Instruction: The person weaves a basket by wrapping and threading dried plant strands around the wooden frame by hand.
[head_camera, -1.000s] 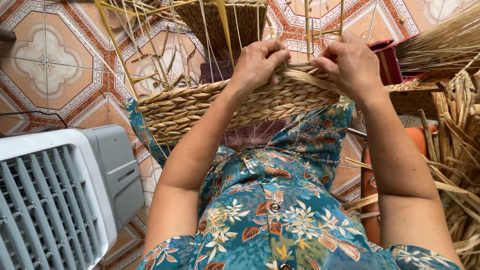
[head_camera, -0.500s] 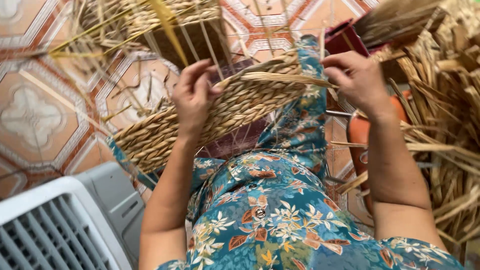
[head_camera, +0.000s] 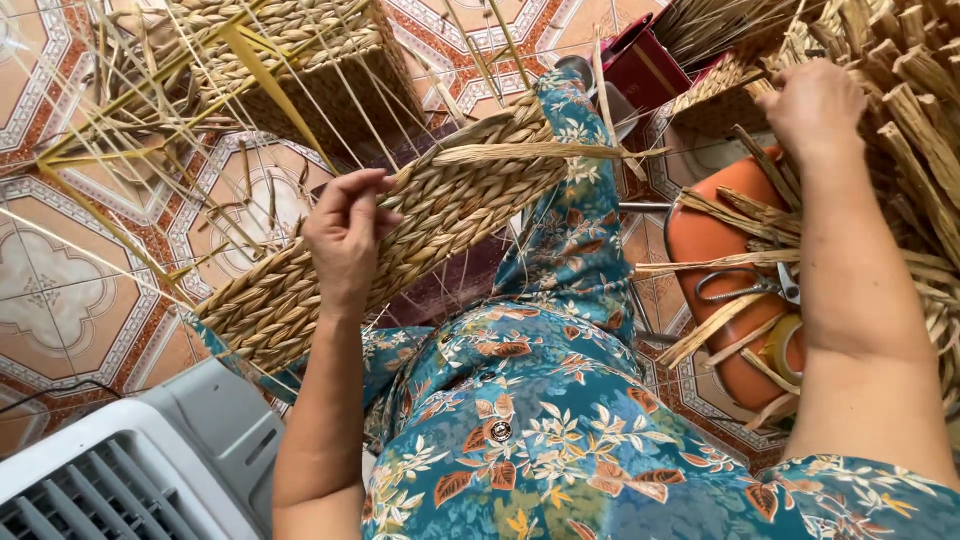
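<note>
A half-woven basket of braided straw (head_camera: 440, 215) rests across my lap, which is covered by teal floral cloth. My left hand (head_camera: 345, 235) grips its woven rim, fingers curled over the edge. A loose flat strand (head_camera: 540, 152) lies along the rim's top. My right hand (head_camera: 812, 100) has reached out to the right into a heap of dried straw stalks (head_camera: 905, 120); its fingers are buried among the stalks, so I cannot see whether it holds any.
A finished woven basket with thin upright ribs (head_camera: 290, 60) stands on the patterned tile floor. An orange stool (head_camera: 715, 250) at right carries scissors (head_camera: 745, 285) and a tape roll (head_camera: 785, 345). A grey fan unit (head_camera: 110, 470) sits at lower left. A red box (head_camera: 645, 65) is behind.
My right hand left the basket rim and moved right into the straw heap. My left hand slid left along the rim. The view tilted and shifted right.
</note>
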